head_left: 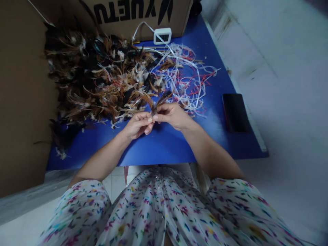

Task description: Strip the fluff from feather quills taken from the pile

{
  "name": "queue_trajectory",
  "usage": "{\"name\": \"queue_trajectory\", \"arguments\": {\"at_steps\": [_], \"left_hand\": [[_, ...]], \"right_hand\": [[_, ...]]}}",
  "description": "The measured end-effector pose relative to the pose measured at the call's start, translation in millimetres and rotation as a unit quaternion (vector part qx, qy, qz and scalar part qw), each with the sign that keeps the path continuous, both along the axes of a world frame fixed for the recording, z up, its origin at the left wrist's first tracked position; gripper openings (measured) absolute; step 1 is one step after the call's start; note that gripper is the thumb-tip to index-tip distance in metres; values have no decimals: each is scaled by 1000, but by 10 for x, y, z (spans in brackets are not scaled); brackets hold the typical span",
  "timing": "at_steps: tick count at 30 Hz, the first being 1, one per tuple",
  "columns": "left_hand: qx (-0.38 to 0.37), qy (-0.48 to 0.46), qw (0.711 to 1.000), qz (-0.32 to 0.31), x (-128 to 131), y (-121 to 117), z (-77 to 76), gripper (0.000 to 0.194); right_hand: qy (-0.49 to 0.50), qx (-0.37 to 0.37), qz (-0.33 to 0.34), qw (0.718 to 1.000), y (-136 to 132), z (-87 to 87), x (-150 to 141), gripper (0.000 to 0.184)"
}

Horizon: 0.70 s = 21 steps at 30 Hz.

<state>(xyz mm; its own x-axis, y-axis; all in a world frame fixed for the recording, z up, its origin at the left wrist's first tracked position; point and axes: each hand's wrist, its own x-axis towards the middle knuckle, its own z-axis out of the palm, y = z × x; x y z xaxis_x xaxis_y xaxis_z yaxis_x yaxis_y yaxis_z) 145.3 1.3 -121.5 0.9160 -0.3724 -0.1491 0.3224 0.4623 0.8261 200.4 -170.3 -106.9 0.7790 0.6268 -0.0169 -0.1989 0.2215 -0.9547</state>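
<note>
Between my two hands, above the front of the blue table [164, 147], is a small bunch of brown and black feathers [154, 105]. Its quill ends sit in the pinched fingers of my left hand [138, 125]. My right hand [172, 116] pinches the same bunch from the other side, thumb close to the left thumb. The tips of the feathers fan upward and apart. Just beyond my hands spreads a large pile of loose brown, black and white feathers [102, 78]. What lies between the fingertips is partly hidden.
White and red plastic strips [200, 82] lie tangled right of the pile. A small white digital display [162, 36] stands at the back, before a cardboard box [138, 27]. A dark phone [235, 112] rests near the right edge. Brown cardboard [23, 95] borders the left side.
</note>
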Motion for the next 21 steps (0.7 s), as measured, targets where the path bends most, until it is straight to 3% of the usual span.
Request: {"name": "queue_trajectory", "arguments": {"at_steps": [12, 21], "left_hand": [[13, 7, 998, 67, -4, -48, -5, 41], [7, 12, 996, 89, -15, -77, 7, 42]], "right_hand": [[-9, 3, -58, 998, 35, -51, 3, 41], [-59, 5, -55, 997, 41, -101, 27, 41]]}}
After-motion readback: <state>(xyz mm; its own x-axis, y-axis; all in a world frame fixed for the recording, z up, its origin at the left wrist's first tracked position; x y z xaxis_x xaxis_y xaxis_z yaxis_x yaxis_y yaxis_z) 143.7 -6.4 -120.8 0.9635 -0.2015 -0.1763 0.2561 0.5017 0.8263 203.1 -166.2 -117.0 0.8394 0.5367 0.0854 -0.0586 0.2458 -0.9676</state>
